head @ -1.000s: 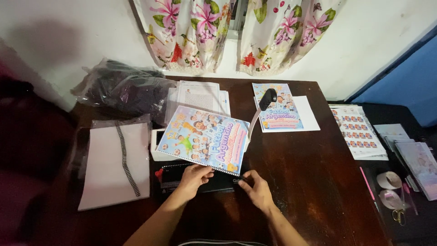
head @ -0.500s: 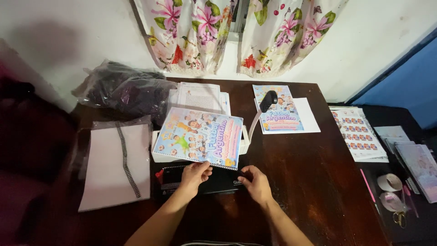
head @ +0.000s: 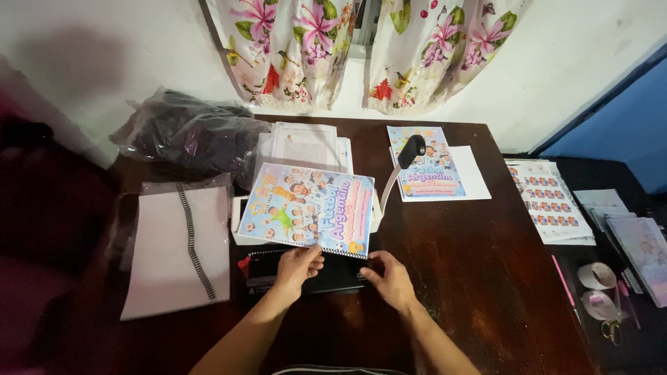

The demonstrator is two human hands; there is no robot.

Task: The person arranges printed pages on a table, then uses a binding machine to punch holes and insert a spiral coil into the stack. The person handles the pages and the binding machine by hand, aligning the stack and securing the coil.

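A colourful cartoon-covered booklet (head: 306, 208) lies tilted on a white binding machine (head: 240, 232) at the middle of the dark wooden table (head: 472, 278). A black spiral runs along the booklet's near edge. My left hand (head: 297, 267) pinches that spiral edge near its middle. My right hand (head: 389, 278) rests at the edge's right end, fingers curled against the machine's black front (head: 333, 278). The machine's lever with a black knob (head: 411, 149) stands up at the right.
A white sheet stack with a loose black spiral (head: 191, 239) lies left. A dark plastic bag (head: 187, 135) and printed pages (head: 306, 142) sit behind. Another cartoon cover (head: 427, 163) lies right of centre. Sticker sheets (head: 549, 201), notebooks (head: 643, 246), tape rolls and scissors (head: 611, 330) crowd the right.
The booklet's far edge has risen a little and the cover has shifted slightly left. Both hands stay at its spiral edge, the left moving slightly inward.
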